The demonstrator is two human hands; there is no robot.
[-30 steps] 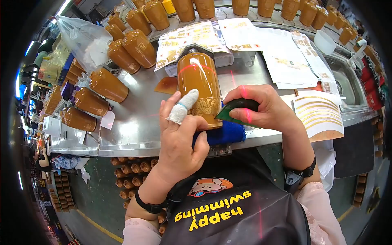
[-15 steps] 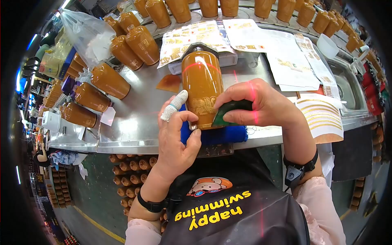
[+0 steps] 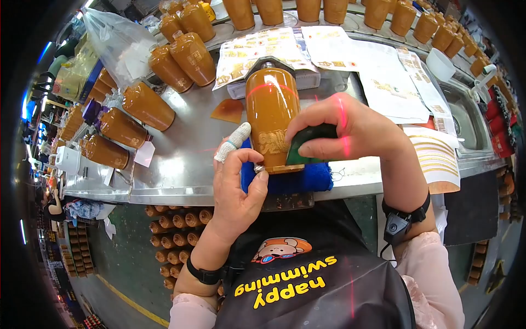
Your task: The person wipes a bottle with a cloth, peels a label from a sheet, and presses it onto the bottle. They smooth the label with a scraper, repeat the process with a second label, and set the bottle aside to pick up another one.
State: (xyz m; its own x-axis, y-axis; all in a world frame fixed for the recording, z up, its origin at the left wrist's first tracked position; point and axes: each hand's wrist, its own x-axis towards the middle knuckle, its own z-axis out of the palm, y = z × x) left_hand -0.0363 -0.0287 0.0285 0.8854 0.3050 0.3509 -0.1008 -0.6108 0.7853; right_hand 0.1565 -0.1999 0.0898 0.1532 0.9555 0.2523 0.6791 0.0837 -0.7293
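A glossy brown bottle (image 3: 272, 112) lies on the work surface, its neck against a dark holder (image 3: 267, 62) and its base toward me over a blue cloth (image 3: 312, 180). My left hand (image 3: 238, 181) is at the lower left of the bottle, thumb and index finger pinched at the corner of its base on something small. A white cover sits on one of its fingers. My right hand (image 3: 350, 131) grips a dark green scraper (image 3: 312, 143) between thumb and fingers, its edge against the bottle beside the raised gold pattern (image 3: 272, 142).
Several brown bottles (image 3: 148, 106) stand or lean at the left, and more line the back. Printed sheets (image 3: 392, 90) lie behind and to the right. A curved-stripe sheet (image 3: 433, 159) is near the right edge, by a sink (image 3: 466, 118). An amber piece (image 3: 227, 111) lies left of the bottle.
The bottle has turned slightly, so its gold pattern sits differently. Both hands remain close to their earlier places. The bottles along the back have shifted sideways.
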